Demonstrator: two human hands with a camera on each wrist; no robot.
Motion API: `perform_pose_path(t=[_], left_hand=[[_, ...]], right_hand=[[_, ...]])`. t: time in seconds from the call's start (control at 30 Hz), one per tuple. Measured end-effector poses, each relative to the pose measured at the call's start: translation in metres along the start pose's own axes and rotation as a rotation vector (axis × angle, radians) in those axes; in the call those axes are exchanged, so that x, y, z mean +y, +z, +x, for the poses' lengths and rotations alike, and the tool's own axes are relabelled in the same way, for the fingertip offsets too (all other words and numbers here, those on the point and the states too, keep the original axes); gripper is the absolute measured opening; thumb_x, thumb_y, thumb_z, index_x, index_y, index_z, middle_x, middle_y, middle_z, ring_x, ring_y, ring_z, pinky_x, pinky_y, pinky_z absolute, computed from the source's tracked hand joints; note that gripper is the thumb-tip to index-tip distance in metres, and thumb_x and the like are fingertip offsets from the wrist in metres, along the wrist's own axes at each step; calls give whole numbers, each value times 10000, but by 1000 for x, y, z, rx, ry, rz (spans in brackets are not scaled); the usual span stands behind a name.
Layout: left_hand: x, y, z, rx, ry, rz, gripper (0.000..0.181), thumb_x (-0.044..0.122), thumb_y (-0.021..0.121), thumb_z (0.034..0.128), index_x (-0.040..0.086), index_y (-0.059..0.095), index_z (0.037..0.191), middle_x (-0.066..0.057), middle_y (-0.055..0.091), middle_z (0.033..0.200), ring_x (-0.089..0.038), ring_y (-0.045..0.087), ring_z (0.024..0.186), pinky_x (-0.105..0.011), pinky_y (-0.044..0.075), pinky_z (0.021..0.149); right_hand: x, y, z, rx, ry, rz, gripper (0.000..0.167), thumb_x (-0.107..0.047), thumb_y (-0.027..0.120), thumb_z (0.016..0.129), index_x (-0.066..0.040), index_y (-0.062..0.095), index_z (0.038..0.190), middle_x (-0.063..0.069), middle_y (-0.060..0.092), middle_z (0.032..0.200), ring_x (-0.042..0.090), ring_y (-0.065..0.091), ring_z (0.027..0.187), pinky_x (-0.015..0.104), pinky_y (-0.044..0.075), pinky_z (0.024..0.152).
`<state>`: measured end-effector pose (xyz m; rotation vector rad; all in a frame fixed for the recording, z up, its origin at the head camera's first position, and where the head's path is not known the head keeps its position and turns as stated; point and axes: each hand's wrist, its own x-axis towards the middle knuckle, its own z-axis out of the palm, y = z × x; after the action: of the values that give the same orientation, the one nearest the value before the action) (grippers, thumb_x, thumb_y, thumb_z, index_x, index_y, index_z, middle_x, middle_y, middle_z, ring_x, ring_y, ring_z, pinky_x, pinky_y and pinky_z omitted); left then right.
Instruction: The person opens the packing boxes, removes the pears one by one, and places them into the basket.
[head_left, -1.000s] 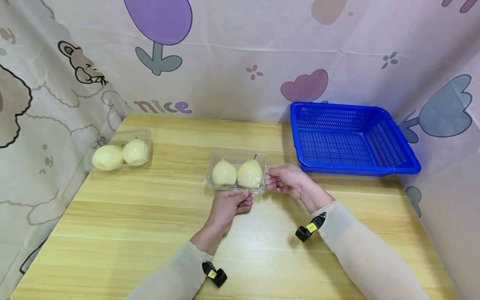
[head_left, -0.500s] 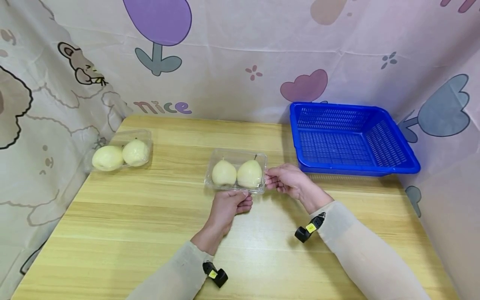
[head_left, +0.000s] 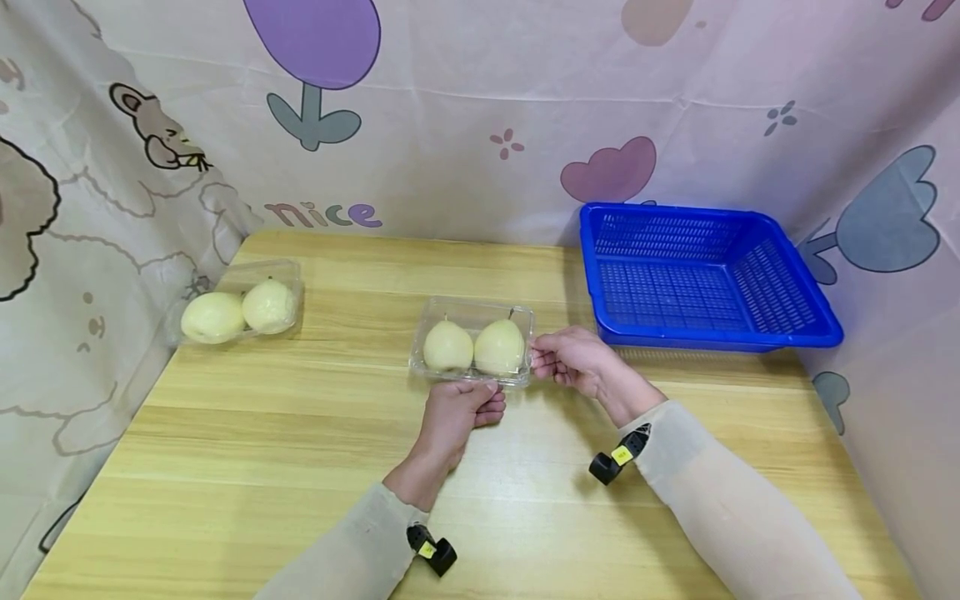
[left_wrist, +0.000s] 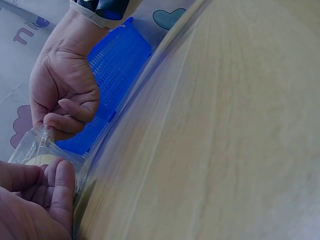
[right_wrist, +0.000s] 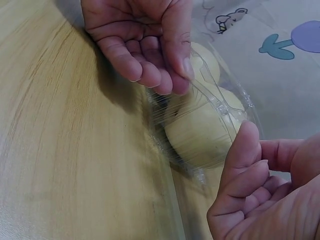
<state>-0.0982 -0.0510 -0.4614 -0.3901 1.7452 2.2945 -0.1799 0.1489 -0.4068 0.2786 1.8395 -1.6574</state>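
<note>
Together, left hand (head_left: 453,412) and right hand (head_left: 577,367) pinch one clear box (head_left: 474,308)

At the middle of the frame, the box sits on a wooden table (head_left: 247,500) with two pears (head_left: 448,346) inside. From where I stand, the left hand nips its front rim and the right hand its right end; the hands are apart. They probably take the rim because that thin edge offers a hold without squeezing fruit, and two adjoining sides likely steady so light a box. At left, a second box (head_left: 255,271) with two more pears (head_left: 213,317) rests well apart. At upper right, a blue basket (head_left: 712,336) stands near the right hand, seemingly set aside for working room.
</note>
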Motion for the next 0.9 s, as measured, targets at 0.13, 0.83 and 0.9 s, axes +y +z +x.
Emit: perform_pose_path(t=[0.13,0.83,0.9], left_hand=[[0,0,-1,0,-2,1,240,18,663,1013,-184,716,1129,-149,782,861,-127,755,707,-263,659,709],[1,0,-2,7,6,20,225,22,665,1013,-173,727,1108,-147,780,853,-125,751,699,-263,659,705],[1,1,-2,9,7,22,225,21,666,1014,-176,727,1102,-147,780,851,-123,750,695,-260,659,703]], right_hand=[[0,-1,0,-4,0,9,268,-171,570,1073,-87,713,864,-47,704,657,47,638,557,183,403,486],[2,-1,2,-13,5,25,228,-176,575,1073,-27,702,955,-44,705,660,48,643,556,179,412,477],[2,-1,1,-13,5,26,232,-176,571,1074,-28,701,952,-46,703,656,46,639,551,178,411,474]])
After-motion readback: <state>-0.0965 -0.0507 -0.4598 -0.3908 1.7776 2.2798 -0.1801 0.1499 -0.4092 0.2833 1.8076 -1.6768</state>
